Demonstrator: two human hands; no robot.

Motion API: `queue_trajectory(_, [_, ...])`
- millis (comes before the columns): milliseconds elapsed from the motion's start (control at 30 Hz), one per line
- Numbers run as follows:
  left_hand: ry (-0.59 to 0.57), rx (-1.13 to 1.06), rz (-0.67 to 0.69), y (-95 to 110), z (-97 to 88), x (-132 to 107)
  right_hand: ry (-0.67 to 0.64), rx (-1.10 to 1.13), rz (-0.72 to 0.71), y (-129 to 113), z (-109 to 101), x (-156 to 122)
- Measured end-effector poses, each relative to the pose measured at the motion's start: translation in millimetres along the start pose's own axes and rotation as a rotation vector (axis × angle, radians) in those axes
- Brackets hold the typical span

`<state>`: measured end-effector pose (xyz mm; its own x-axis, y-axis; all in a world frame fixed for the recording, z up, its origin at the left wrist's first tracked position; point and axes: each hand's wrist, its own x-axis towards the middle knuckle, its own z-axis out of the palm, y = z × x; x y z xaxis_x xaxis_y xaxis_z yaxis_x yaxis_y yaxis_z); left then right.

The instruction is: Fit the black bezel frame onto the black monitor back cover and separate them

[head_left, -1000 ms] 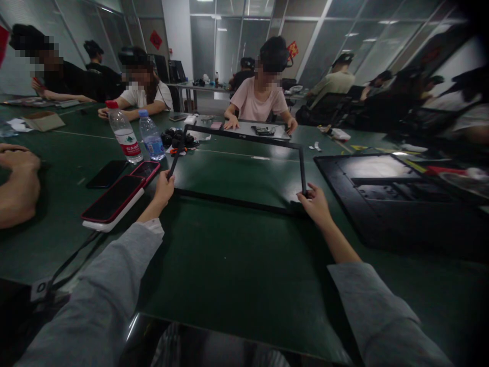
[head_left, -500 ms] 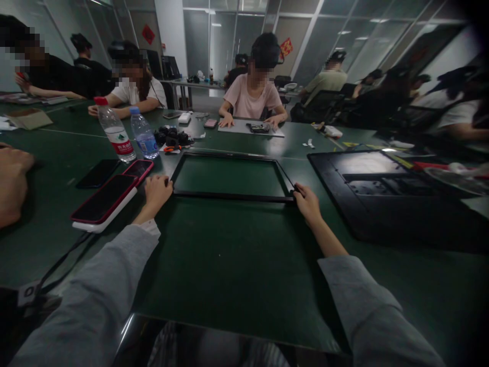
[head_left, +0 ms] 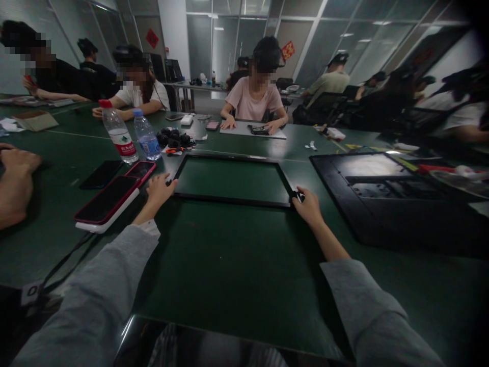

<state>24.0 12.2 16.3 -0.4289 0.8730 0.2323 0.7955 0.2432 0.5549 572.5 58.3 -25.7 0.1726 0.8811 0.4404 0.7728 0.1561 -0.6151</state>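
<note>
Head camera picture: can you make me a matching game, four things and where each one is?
1 left hand
2 right hand
3 red-capped bottle
4 black frame

a flat on the green table
b beside the blue-capped bottle
c frame's near right corner
d frame's near left corner

Pairs: 1-d, 2-c, 3-b, 4-a

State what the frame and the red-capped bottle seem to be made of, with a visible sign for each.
The frame: probably plastic, possibly metal, matte black; thin bars, hardly any shine. The red-capped bottle: clear plastic; see-through wall, printed label.
</note>
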Motion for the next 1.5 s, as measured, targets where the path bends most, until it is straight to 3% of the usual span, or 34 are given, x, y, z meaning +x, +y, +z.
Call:
queue_trajectory(200, [-0.045,0.083,0.138,2.4,-5.4,-5.1,-0.046,0.133,0.047,0.1,-0.6,-1.4])
queue_trajectory(333, [-0.017,0.129,0.213,5.9,-5.4,-7.5,-0.008,0.096,-0.034,-10.8,-5.1,-5.5])
queue_trajectory(533, [0.211,0.059,0.335,18.4,-13.0,-11.7,0.218,-0.051,-0.228,-42.2,-17.4,-11.9])
queue_trajectory(700, [0.345,0.067,0.336,26.4,-21.6,-16.9,0.269,-0.166,-0.292,-55.8,-26.2,-16.3])
queue_trajectory(867, [0.281,0.091,0.334,24.0,-18.1,-17.3,0.259,-0.144,-0.302,-47.5,-21.5,-16.2])
queue_trajectory(1167, [0.048,0.137,0.283,9.2,-7.3,-9.2,0.094,-0.043,-0.206,-26.4,-10.4,-9.0])
queue_trajectory(1500, [-0.057,0.093,0.264,0.2,0.5,-2.9,0.010,-0.045,-0.092,-14.9,-8.2,-5.6])
